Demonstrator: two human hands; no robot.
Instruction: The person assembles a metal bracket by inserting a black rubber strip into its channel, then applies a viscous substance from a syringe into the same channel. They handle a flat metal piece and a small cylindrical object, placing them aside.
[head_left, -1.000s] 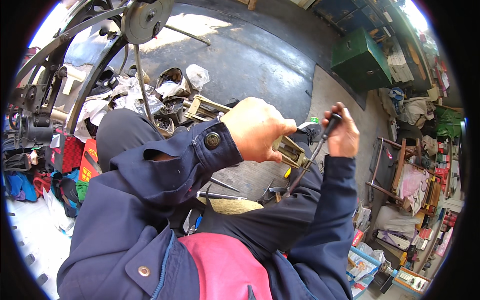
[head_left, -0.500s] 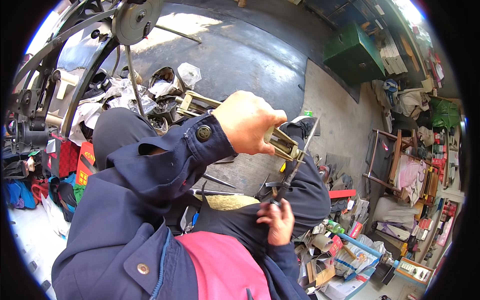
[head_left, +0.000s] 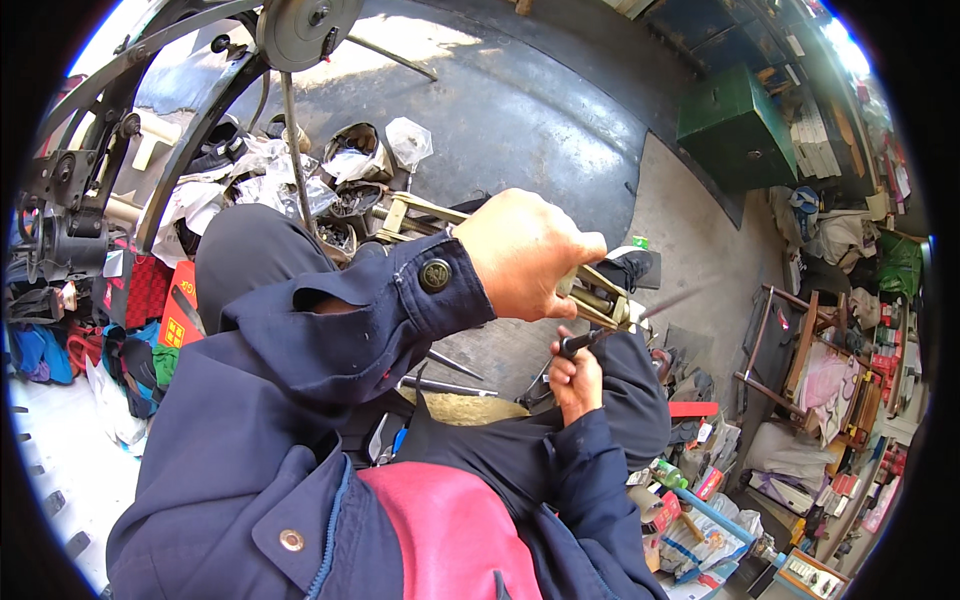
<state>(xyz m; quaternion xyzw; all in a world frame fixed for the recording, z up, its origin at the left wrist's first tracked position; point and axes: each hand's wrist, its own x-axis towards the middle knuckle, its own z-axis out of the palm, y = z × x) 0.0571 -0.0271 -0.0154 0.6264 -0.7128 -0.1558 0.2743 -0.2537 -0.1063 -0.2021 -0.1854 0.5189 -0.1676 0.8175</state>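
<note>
My left hand point(head_left: 522, 258) is closed around a long brass-coloured metal frame point(head_left: 598, 294) with parallel bars, held crosswise over my lap. Its far left part shows beyond my wrist, and the middle is hidden by the hand. Just below the frame's right end, my right hand point(head_left: 577, 382) grips the dark handle of a long thin metal rod tool point(head_left: 578, 345). The rod points to the upper right past the frame's end and is smeared by motion, so its tip is unclear. Whether it touches the frame I cannot tell.
A hand-cranked machine with a wheel point(head_left: 312, 28) stands at the upper left. Worn shoes and plastic bags point(head_left: 280, 170) lie near my left knee. Pointed metal tools point(head_left: 450, 386) lie by my lap. A green box point(head_left: 737, 130) and a wooden-framed chair point(head_left: 790, 350) are at the right.
My right hand has risen toward the frame's right end and closed on the tool's handle; its fingers were looser before. The rod has swung from steep to flatter. My left hand keeps its grip.
</note>
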